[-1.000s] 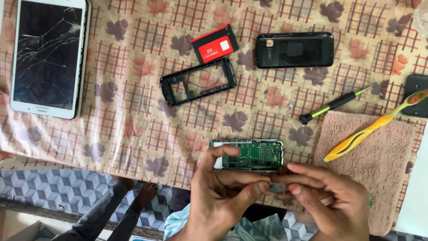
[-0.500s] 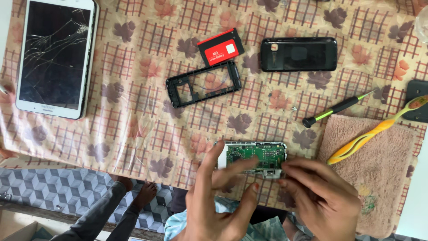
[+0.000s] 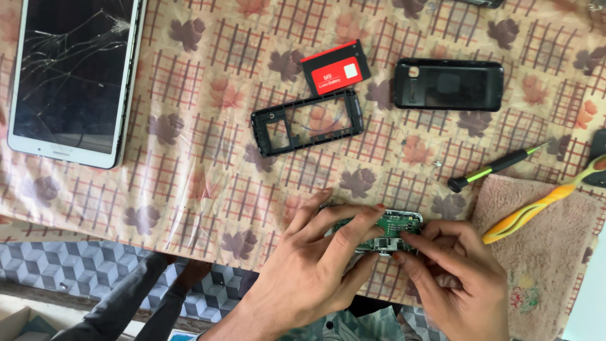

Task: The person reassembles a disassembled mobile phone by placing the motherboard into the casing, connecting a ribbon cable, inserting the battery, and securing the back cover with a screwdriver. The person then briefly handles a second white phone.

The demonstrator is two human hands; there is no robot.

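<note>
Fingers (image 3: 341, 227) of two hands grip one circuit board (image 3: 390, 225).

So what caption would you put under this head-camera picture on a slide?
Both hands, left hand and right hand, grip a green circuit board above a black phone frame, red battery and screwdriver.

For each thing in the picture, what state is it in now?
White tablet: screen cracked, dark.
Green circuit board: bare, held by left hand and right hand.
Black phone frame: empty, lying flat.
Red-black battery: removed, on cloth.
Black back cover: detached.
Green-black screwdriver: lying unused.
</note>
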